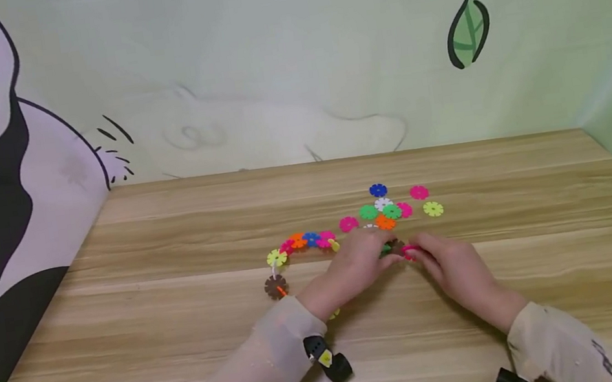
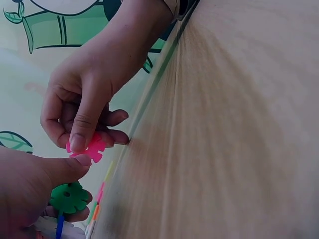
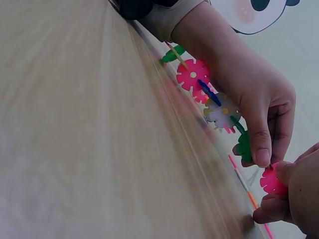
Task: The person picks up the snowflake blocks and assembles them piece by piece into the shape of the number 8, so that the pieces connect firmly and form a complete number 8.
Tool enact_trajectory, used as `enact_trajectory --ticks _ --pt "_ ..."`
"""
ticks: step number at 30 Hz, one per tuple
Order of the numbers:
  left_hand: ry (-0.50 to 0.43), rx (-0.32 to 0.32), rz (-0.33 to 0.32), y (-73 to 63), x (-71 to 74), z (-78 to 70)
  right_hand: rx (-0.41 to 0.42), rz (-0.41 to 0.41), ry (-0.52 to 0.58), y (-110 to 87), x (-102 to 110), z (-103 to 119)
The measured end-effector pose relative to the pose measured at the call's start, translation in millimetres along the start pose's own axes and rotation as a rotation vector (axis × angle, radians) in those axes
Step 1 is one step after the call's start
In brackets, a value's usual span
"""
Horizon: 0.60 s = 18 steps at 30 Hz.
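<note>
My left hand pinches one end of a chain of interlocking plastic snowflake discs. A green disc sits under its fingers, and a brown disc sticks out past the fingertips. Between thumb and fingers, my right hand holds a pink snowflake disc against the brown one. Whether the two are slotted together cannot be made out. Behind the left hand the chain continues through a white disc, a blue disc and another pink disc. The left forearm hides part of it in the head view.
The chain curves left on the wooden table, past a yellow-green disc to a dark brown disc. Loose discs lie beyond the hands, among them a blue one, an orange one and a yellow one.
</note>
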<state>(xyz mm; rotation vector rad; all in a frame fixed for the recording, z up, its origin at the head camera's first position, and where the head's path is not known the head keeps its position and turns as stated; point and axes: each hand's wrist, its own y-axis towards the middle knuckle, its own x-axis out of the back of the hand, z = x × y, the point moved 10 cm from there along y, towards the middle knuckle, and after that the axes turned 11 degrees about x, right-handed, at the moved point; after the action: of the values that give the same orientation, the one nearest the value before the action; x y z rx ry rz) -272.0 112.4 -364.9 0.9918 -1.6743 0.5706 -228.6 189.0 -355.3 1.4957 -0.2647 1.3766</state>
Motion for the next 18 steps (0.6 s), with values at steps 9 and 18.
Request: enact_trajectory --ticks 9,18 --pt "-0.111 0.123 -0.007 -2.1 3.5 16.2 -0.119 0.092 0.115 4.4 -9.6 -5.8" --pt "-0.069 0.094 -0.004 -0.2 4.5 6.0 -0.042 0.055 -0.02 3.5 3.6 3.7"
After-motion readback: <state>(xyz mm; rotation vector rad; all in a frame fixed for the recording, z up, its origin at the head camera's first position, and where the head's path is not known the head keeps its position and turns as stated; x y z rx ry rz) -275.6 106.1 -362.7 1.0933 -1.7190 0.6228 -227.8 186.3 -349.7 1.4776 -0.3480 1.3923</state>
